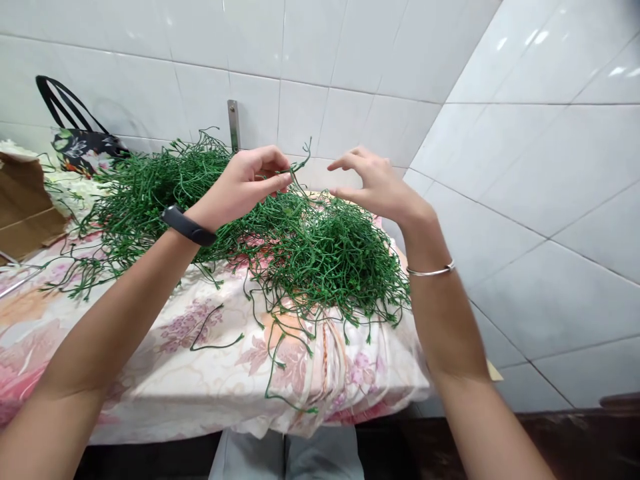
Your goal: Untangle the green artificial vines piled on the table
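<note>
Between the thumb and fingers of my left hand (256, 175) is pinched a thin green plastic stem (306, 155), its forked tip sticking up past the fingertips. My right hand (373, 180) is raised a short way to the right, thumb and fingers apart, with nothing visible in it. Below it lies a tangled heap of green artificial stems (345, 260). A larger pile of the same stems (165, 180) spreads behind and under my left wrist. The lower end of the held stem is lost against the heap.
A flowered cloth (210, 373) covers the table, with a few loose stems near its front edge. At the left are a brown cardboard box (30, 207), white artificial flowers (80, 193) and a black floral bag (90, 150). White tiled walls (320, 53) stand behind and right.
</note>
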{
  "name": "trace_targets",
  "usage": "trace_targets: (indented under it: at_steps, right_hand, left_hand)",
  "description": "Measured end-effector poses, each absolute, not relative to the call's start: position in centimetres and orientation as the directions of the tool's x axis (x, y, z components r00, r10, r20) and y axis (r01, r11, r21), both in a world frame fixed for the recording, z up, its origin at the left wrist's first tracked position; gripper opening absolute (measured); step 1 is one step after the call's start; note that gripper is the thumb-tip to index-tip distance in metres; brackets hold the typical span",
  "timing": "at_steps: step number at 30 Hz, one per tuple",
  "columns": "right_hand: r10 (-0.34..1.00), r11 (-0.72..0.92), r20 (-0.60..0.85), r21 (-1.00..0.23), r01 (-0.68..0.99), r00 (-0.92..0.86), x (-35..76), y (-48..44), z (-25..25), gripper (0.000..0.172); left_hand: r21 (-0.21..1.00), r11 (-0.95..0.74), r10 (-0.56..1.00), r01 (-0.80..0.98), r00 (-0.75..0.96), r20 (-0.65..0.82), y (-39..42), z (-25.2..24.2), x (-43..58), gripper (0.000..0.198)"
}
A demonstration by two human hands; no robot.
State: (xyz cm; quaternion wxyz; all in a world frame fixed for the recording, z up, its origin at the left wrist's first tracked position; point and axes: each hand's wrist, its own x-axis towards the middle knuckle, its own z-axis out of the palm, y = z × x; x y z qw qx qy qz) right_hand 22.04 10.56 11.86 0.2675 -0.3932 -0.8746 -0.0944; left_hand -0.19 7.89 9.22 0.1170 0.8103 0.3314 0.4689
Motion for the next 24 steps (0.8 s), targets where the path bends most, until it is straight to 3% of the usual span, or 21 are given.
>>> trace_targets:
  at_steps: [4,7,17,24]
  right_hand:
    - [0.573,0.810,0.501,-0.227,0.541,-0.649,20.4,8.7,12.4,0.030]
    - [0.557,0.829,0.467,-0.260,0.496,-0.687,19.2,7.7,12.2,0.035]
    - [0.481,0.843,0.527,-0.059,0.535,-0.700,19.1,8.4,11.6,0.020]
    - [0.470,0.728,0.502,0.244,0.641,-0.725,18.4,8.4,11.2,0.021]
  left_hand:
    - [0.429,-0.742,0.622,0.515,0.293,0.726,7.9,9.0,0.1,0.015]
    - [0.369,-0.744,0.599,0.558,0.311,0.737,7.6,9.0,0.3,0.016]
    - [0.213,-0.694,0.571,0.688,0.344,0.746,7.1,8.3,1.8,0.015]
    - [0.080,-0.618,0.616,0.782,0.418,0.667,7.1,8.4,1.6,0.015]
